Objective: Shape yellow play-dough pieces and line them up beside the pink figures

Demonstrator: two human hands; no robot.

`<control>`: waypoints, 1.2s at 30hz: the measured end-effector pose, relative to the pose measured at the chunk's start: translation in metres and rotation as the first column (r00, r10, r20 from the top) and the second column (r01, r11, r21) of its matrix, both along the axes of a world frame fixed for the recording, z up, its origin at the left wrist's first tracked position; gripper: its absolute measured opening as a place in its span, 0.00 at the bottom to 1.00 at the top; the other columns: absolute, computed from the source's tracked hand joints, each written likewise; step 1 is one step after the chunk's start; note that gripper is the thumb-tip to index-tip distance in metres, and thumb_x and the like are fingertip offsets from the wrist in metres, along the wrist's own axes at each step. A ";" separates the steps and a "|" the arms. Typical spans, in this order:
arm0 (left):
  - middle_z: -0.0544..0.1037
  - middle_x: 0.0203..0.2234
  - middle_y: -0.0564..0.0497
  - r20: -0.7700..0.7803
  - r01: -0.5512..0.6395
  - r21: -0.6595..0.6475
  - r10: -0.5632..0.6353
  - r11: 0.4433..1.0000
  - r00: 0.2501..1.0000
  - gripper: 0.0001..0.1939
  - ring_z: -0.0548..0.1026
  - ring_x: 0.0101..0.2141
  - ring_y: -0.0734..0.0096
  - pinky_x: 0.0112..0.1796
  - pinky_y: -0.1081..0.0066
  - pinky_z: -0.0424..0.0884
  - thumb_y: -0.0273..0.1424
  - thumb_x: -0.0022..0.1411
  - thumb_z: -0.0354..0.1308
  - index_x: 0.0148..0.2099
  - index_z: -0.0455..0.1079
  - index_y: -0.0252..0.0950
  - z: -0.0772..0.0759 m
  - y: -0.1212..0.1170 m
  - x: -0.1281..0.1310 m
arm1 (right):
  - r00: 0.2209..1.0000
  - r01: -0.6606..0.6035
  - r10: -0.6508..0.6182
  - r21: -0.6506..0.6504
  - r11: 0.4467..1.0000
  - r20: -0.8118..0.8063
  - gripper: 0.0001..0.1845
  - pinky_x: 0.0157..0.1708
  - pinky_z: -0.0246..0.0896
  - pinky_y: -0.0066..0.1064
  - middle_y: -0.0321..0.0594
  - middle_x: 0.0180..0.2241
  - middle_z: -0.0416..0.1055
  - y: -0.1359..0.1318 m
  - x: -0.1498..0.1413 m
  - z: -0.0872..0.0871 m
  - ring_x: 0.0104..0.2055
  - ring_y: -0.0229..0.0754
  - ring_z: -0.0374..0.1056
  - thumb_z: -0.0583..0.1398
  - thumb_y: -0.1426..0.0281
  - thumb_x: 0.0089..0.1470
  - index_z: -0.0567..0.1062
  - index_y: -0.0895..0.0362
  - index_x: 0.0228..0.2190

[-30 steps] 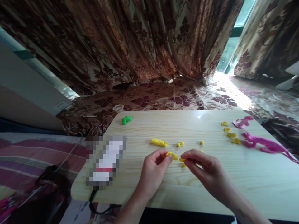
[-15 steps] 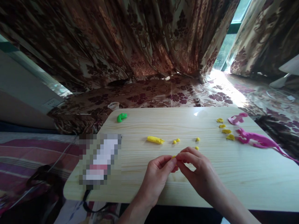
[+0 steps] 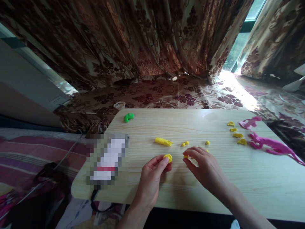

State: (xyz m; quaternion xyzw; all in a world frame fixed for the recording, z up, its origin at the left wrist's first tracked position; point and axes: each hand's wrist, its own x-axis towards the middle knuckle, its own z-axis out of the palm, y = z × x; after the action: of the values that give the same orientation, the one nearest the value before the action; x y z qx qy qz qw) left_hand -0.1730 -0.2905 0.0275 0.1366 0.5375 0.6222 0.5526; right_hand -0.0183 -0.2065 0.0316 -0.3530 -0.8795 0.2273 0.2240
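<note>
My left hand [image 3: 152, 174] pinches a flattened yellow clay piece [image 3: 168, 157] between thumb and fingers, above the near part of the table. To its right, my right hand [image 3: 207, 168] grips a small yellow clay bit [image 3: 185, 156] at its thumb and index fingertips. The two hands are apart. Beyond them lie a yellow clay roll [image 3: 163, 141] with a ragged right end and a pair of little yellow clay balls [image 3: 183, 144]. Another yellow ball [image 3: 207, 142] rests past my right hand, and one more is partly hidden by that hand.
Several yellow clay scraps [image 3: 237, 135] lie at the right, beside a magenta clay figure [image 3: 271, 143] and a pink clay piece [image 3: 250, 122]. A green clay piece [image 3: 129, 117] sits at the table's [image 3: 147, 122] far left. A blurred-out flat object [image 3: 108, 159] with a black strap lies left.
My hands have separated: the left moved left with the flattened yellow piece, the right now holds a small yellow bit apart from it. The whole view has shifted slightly.
</note>
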 end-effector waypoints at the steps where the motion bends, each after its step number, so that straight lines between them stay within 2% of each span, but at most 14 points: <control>1: 0.79 0.29 0.49 -0.001 0.006 0.000 -0.006 1.000 1.000 0.10 0.73 0.31 0.74 0.38 0.72 0.68 0.32 0.53 0.64 0.37 0.75 0.32 -0.001 -0.001 -0.001 | 0.999 -0.011 0.009 0.039 0.999 0.043 0.08 0.39 0.62 0.39 0.40 0.37 0.72 0.003 -0.002 -0.002 0.40 0.46 0.66 0.58 0.75 0.55 0.72 0.54 0.38; 3: 0.79 0.29 0.48 0.002 0.022 -0.001 -0.022 1.000 1.000 0.11 0.74 0.31 0.72 0.39 0.70 0.68 0.32 0.53 0.65 0.38 0.75 0.31 -0.002 -0.002 -0.002 | 0.996 -0.030 0.024 0.071 0.997 0.087 0.10 0.40 0.60 0.43 0.42 0.38 0.72 0.005 -0.004 -0.003 0.42 0.50 0.65 0.58 0.76 0.54 0.73 0.54 0.38; 6: 0.79 0.30 0.47 -0.022 0.053 -0.011 -0.053 0.999 0.998 0.12 0.74 0.32 0.71 0.40 0.70 0.68 0.33 0.53 0.64 0.39 0.76 0.31 -0.002 -0.004 0.002 | 1.000 -0.017 0.015 0.065 0.998 0.023 0.10 0.42 0.59 0.43 0.43 0.41 0.71 0.000 -0.003 0.006 0.43 0.49 0.65 0.57 0.74 0.55 0.73 0.54 0.40; 9: 0.79 0.29 0.49 -0.068 0.099 -0.004 -0.099 0.995 0.993 0.11 0.72 0.31 0.74 0.38 0.72 0.67 0.33 0.54 0.63 0.39 0.77 0.33 0.002 -0.005 0.007 | 0.992 0.000 -0.011 -0.082 0.997 -0.128 0.07 0.37 0.62 0.34 0.40 0.37 0.71 -0.008 -0.001 0.018 0.38 0.42 0.67 0.56 0.71 0.57 0.73 0.54 0.38; 12: 0.79 0.31 0.49 -0.065 0.156 0.021 -0.154 0.988 0.986 0.11 0.72 0.32 0.73 0.40 0.70 0.67 0.33 0.56 0.62 0.42 0.77 0.35 0.008 -0.004 0.013 | 0.981 -0.018 -0.029 -0.241 0.970 -0.191 0.04 0.32 0.62 0.29 0.36 0.31 0.70 -0.014 0.001 0.022 0.32 0.37 0.67 0.57 0.71 0.57 0.73 0.55 0.34; 16: 0.79 0.35 0.48 -0.083 0.205 0.030 -0.202 0.978 0.976 0.11 0.72 0.37 0.71 0.43 0.69 0.66 0.32 0.57 0.60 0.43 0.76 0.37 0.013 -0.004 0.019 | 0.973 -0.018 -0.055 -0.311 0.950 -0.224 0.04 0.30 0.61 0.28 0.34 0.27 0.69 -0.017 0.004 0.020 0.29 0.35 0.66 0.57 0.73 0.56 0.72 0.55 0.30; 19: 0.79 0.31 0.50 -0.144 0.194 0.015 -0.190 0.981 0.971 0.11 0.71 0.33 0.73 0.40 0.72 0.67 0.32 0.57 0.61 0.43 0.76 0.36 0.013 -0.003 0.022 | 0.966 -0.008 -0.075 -0.316 0.949 -0.249 0.04 0.30 0.61 0.28 0.33 0.27 0.69 -0.019 0.005 0.016 0.29 0.35 0.66 0.57 0.73 0.55 0.71 0.55 0.28; 23: 0.78 0.29 0.51 -0.138 0.171 -0.001 -0.169 0.985 0.976 0.08 0.71 0.31 0.75 0.38 0.73 0.68 0.31 0.56 0.62 0.38 0.76 0.34 0.011 0.000 0.025 | 0.953 0.001 -0.079 -0.257 0.967 -0.294 0.03 0.31 0.63 0.29 0.35 0.29 0.69 -0.023 0.008 0.014 0.30 0.36 0.66 0.57 0.73 0.56 0.71 0.55 0.32; 27: 0.77 0.29 0.50 0.037 0.189 -0.004 -0.188 0.982 0.981 0.07 0.71 0.29 0.74 0.38 0.69 0.69 0.30 0.55 0.63 0.36 0.76 0.33 0.014 0.000 0.028 | 0.954 -0.037 0.024 -0.039 0.999 -0.298 0.10 0.37 0.64 0.32 0.41 0.39 0.68 -0.024 0.019 0.016 0.39 0.40 0.66 0.56 0.75 0.55 0.73 0.53 0.40; 31: 0.77 0.32 0.49 0.179 0.197 0.032 -0.199 0.980 0.964 0.06 0.72 0.31 0.74 0.39 0.68 0.69 0.29 0.56 0.62 0.36 0.75 0.33 0.018 0.000 0.030 | 0.973 -0.086 0.100 0.079 0.993 -0.207 0.11 0.36 0.65 0.35 0.42 0.40 0.67 -0.024 0.026 0.016 0.40 0.42 0.65 0.56 0.76 0.55 0.74 0.52 0.40; 36: 0.75 0.30 0.49 0.156 0.208 0.045 -0.213 0.977 0.964 0.07 0.71 0.32 0.72 0.36 0.70 0.69 0.31 0.58 0.60 0.34 0.75 0.32 0.017 0.000 0.031 | 0.979 -0.102 0.125 0.143 0.984 -0.162 0.12 0.36 0.64 0.35 0.43 0.40 0.68 -0.024 0.027 0.015 0.39 0.43 0.64 0.58 0.75 0.55 0.73 0.52 0.41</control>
State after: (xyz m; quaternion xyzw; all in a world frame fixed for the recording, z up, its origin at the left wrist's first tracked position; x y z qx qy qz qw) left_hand -0.1424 -0.2909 0.0448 0.1503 0.4649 0.5764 0.6550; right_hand 0.0082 -0.2303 0.0461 -0.2657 -0.8890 0.2096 0.3083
